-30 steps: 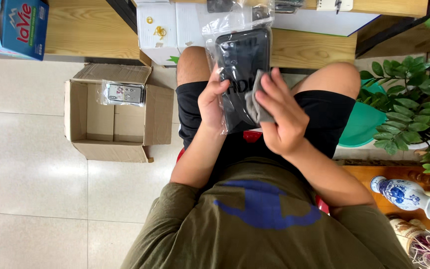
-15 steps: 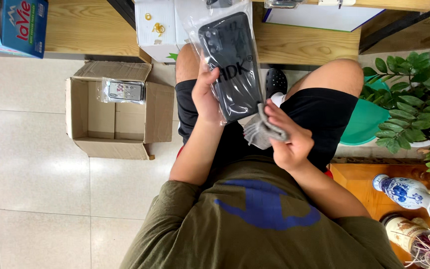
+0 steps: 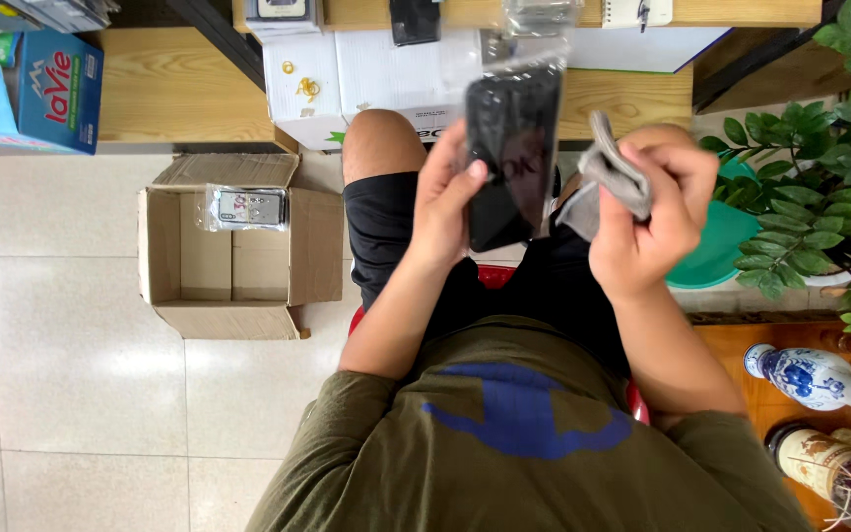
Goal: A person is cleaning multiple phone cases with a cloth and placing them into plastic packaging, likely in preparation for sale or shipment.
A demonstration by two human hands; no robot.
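Observation:
My left hand (image 3: 448,202) holds a flat black device in a clear plastic bag (image 3: 512,148), raised upright in front of me over my lap. My right hand (image 3: 652,219) is closed around a crumpled grey cloth (image 3: 611,182), just to the right of the bagged device and apart from it. I am seated, in black shorts and an olive shirt, and both arms are lifted.
An open cardboard box (image 3: 232,248) stands on the tiled floor at my left, with a small bagged item (image 3: 246,208) on its far rim. A wooden bench (image 3: 179,84) carries white boxes (image 3: 366,74) and blue cartons (image 3: 32,84). A green plant (image 3: 819,177) and ceramic vases (image 3: 819,379) are at my right.
Both hands have risen and moved apart. The bagged device went up in my left hand; my right hand pulled the grey cloth off it to the right.

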